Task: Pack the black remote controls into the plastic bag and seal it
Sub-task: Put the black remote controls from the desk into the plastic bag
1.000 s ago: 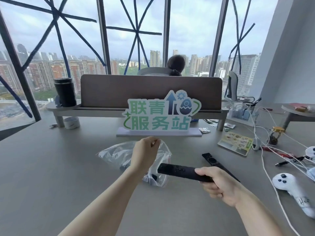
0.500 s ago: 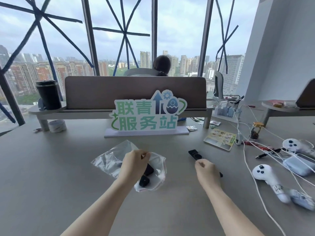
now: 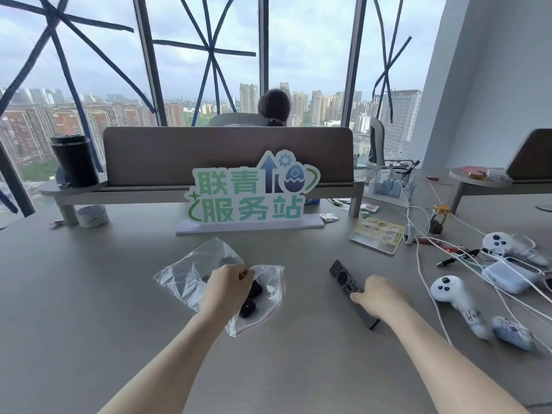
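A clear plastic bag (image 3: 191, 273) with a red zip strip lies on the grey table (image 3: 89, 309). My left hand (image 3: 227, 286) pinches the bag's upper edge at its mouth. Inside the mouth show the ends of two black remotes (image 3: 247, 307). To the right, a third black remote (image 3: 343, 277) lies flat on the table. My right hand (image 3: 378, 297) rests on its middle, with the fingers curled over it. The near end of this remote sticks out below my wrist.
White game controllers (image 3: 448, 292), a white power bank (image 3: 510, 276) and tangled white cables (image 3: 430, 288) crowd the right side. A green sign (image 3: 251, 192) stands behind the bag, in front of a brown divider. A person sits beyond it.
One second ago my right hand held a remote at the bag's mouth. That remote is now inside the bag, and my right hand has moved right onto the remote on the table.
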### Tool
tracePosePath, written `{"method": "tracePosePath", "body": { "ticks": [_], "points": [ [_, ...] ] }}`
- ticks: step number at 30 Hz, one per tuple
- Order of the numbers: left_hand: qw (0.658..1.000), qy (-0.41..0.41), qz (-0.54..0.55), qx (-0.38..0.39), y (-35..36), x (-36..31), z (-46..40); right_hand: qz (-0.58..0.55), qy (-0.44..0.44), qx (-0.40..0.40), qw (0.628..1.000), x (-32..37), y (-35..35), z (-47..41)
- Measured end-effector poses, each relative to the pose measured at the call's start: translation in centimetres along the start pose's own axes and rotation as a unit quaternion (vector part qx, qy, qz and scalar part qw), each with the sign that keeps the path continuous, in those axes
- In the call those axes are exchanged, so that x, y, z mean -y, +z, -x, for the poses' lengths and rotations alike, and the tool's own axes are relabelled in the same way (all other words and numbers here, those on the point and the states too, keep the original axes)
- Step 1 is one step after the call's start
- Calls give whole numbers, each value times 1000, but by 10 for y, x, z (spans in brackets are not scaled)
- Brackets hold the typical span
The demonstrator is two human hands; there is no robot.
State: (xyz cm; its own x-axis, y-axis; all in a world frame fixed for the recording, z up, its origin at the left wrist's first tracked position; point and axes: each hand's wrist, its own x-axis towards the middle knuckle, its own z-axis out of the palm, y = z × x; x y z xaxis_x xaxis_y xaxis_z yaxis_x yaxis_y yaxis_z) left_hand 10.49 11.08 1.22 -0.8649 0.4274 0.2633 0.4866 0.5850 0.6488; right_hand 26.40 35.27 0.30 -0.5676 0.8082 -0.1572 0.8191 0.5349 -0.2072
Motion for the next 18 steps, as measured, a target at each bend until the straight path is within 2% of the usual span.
{"method": "tracePosePath", "body": {
  "ticks": [2,4,5,8,10,12,15,16,17,18],
  "points": [
    [1000,2,7,-3,-2,1,1,-108,-29,46,993,-6,-1,13],
    [1000,4,9,-14,-7,2,1,-285,-64,120,949,-8,-10,31],
    [1000,5,11,-21,-10,1,0,-331,-90,162,925,-5,-17,43],
    [1000,13,2,-27,-16,-1,-2,-297,-170,247,907,24,-30,75],
    [1000,21,-10,-21,-19,-2,0,-276,-174,282,902,53,-19,82],
    [999,30,-12,-13,-20,-1,1,-332,-163,283,885,87,-1,84],
    [999,44,-17,-16,-24,2,5,-508,-145,275,803,127,24,87],
    [999,47,-16,-20,-25,5,6,-539,-133,252,792,132,30,86],
    [998,50,-11,-25,-27,8,6,-536,-124,208,809,133,37,83],
    [998,51,-6,-27,-28,11,7,-507,-121,146,841,129,44,78]
  ]
}}
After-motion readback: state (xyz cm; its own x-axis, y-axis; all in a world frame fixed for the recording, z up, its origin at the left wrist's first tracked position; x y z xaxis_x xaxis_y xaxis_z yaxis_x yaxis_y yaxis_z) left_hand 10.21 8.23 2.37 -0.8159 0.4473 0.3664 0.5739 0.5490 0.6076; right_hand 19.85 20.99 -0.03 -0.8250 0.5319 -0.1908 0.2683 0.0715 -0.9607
